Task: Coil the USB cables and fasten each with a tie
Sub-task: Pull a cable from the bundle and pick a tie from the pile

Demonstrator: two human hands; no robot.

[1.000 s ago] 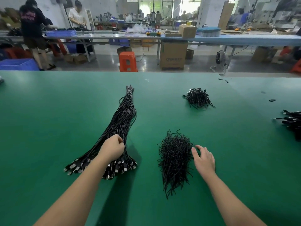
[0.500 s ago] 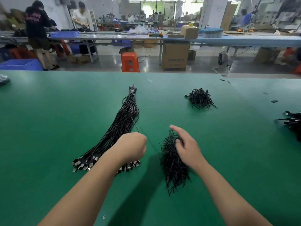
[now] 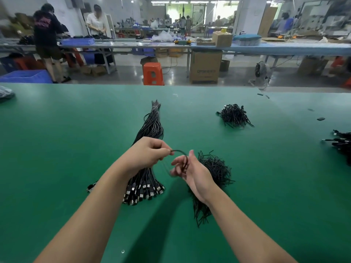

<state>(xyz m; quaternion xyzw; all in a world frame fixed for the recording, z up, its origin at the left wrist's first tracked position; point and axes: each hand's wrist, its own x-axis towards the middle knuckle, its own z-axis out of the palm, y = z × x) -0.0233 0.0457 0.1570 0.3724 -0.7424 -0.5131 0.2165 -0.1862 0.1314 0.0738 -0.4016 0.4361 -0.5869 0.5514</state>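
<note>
A long bundle of black USB cables [image 3: 152, 128] lies on the green table [image 3: 66, 149], plugs fanned out toward me. My left hand [image 3: 147, 154] hovers above the bundle, pinching one end of a single black cable [image 3: 179, 151]. That cable arcs over to my right hand [image 3: 187, 168], which is blurred, its fingers curled around the cable's loop. Just right of that hand a heap of black ties [image 3: 214, 173] rests on the table, partly hidden by my wrist.
A smaller pile of coiled black cables [image 3: 234, 115] sits farther back on the right. More black cables [image 3: 341, 142] lie at the right edge. Small black bits [image 3: 321, 119] dot the far right. People work at benches beyond the table.
Both hands rose off the table and came together. My left hand left the bundle with one cable, and my right hand left the tie heap and took hold of that cable's loop.
</note>
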